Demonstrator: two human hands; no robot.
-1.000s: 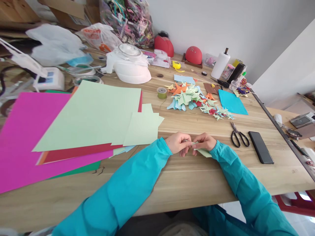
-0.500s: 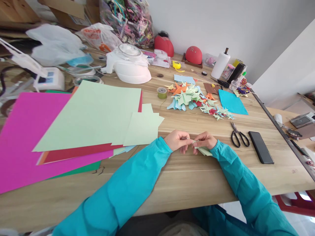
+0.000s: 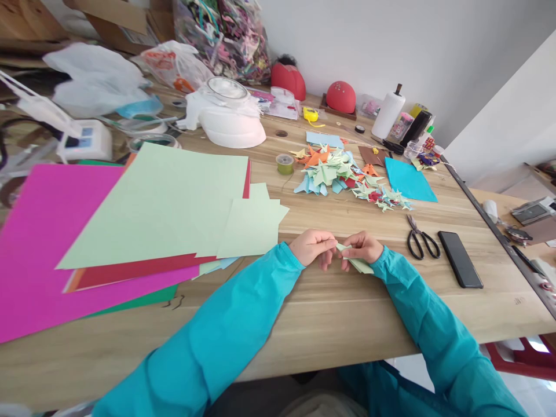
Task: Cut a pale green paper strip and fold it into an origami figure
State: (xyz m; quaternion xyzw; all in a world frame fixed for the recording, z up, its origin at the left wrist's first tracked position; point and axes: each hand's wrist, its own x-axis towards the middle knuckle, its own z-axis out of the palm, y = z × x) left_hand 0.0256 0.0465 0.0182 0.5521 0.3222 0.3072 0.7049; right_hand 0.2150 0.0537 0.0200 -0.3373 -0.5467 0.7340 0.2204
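A small folded piece of pale green paper [image 3: 359, 266] is held just above the table between both hands. My left hand [image 3: 313, 245] pinches its left tip between thumb and fingers. My right hand [image 3: 363, 248] grips the paper's middle, and its folded end sticks out below the right palm. To the left lie cut pale green sheets [image 3: 249, 227] and one large pale green sheet [image 3: 160, 205] over magenta paper [image 3: 56, 231]. Beyond the hands is a pile of folded paper pieces [image 3: 330, 171] in green, orange, blue and red.
Black-handled scissors [image 3: 416, 236] and a phone [image 3: 460, 259] lie to the right. A spool of green thread [image 3: 285, 164] stands left of the pile, and a turquoise sheet [image 3: 410, 179] lies right of it. White caps [image 3: 232, 119] and plastic bags [image 3: 99, 78] crowd the back left.
The left fingertips have drawn slightly left, so more of the paper's tip shows between the two hands. The right hand keeps its grip in nearly the same place.
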